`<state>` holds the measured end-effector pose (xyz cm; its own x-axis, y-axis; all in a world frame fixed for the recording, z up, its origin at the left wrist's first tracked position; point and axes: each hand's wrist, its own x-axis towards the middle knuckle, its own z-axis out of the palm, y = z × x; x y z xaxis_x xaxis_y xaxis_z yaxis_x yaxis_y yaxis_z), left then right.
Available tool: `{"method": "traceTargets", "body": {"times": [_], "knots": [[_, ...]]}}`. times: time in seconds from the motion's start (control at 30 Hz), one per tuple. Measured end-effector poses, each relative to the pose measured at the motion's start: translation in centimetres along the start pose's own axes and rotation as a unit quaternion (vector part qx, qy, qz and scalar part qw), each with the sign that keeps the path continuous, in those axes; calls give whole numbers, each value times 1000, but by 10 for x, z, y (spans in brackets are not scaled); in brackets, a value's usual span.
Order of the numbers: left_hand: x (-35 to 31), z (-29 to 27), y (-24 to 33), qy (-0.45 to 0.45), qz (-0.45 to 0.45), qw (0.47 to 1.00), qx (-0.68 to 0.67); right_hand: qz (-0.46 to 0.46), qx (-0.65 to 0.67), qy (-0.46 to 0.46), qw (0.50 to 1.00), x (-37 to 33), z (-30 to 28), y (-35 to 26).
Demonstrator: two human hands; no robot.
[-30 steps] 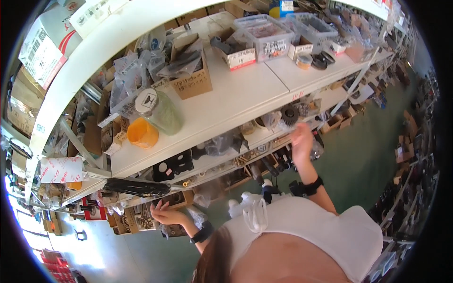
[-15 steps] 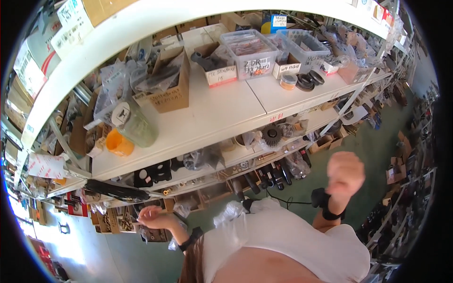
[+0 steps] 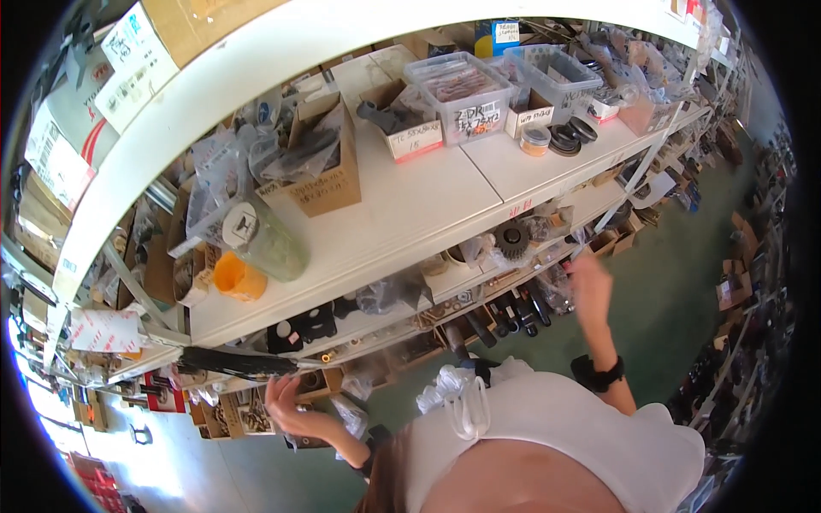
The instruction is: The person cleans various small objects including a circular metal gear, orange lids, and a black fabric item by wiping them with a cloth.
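Loosely spread, left hand (image 3: 295,414) is risking snagging a black bundle (image 3: 233,362) if swung; right hand (image 3: 592,295) is looking blurred, grip unclear.

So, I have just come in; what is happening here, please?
A person is at a white shelf, where a green jar, an orange container and a cardboard box sit. I see nothing held: the left hand, loosely open, is near a black bundle at the shelf's left end; the right hand, blurred, is lifted on the right.
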<state>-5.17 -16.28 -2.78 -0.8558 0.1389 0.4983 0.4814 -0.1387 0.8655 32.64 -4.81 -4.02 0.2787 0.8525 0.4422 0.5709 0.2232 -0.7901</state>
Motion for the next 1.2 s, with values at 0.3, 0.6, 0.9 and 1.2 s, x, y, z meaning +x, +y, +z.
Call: {"method": "traceTargets", "body": {"times": [0.3, 0.6, 0.9, 1.2], "knots": [[-37, 33, -48, -248, -30, 963, 96, 33, 101, -424, 899, 1, 1, -72], [-55, 30, -86, -365, -580, 698, -207, -112, 149, -312, 932, 8, 17, -54], [-69, 23, -118, -18, -255, 966, -45, -49, 57, -543, 836, 25, 20, -34], [-73, 17, -122, 45, -227, 968, -102, -174, 611, -527, 564, 62, 0, -83]]}}
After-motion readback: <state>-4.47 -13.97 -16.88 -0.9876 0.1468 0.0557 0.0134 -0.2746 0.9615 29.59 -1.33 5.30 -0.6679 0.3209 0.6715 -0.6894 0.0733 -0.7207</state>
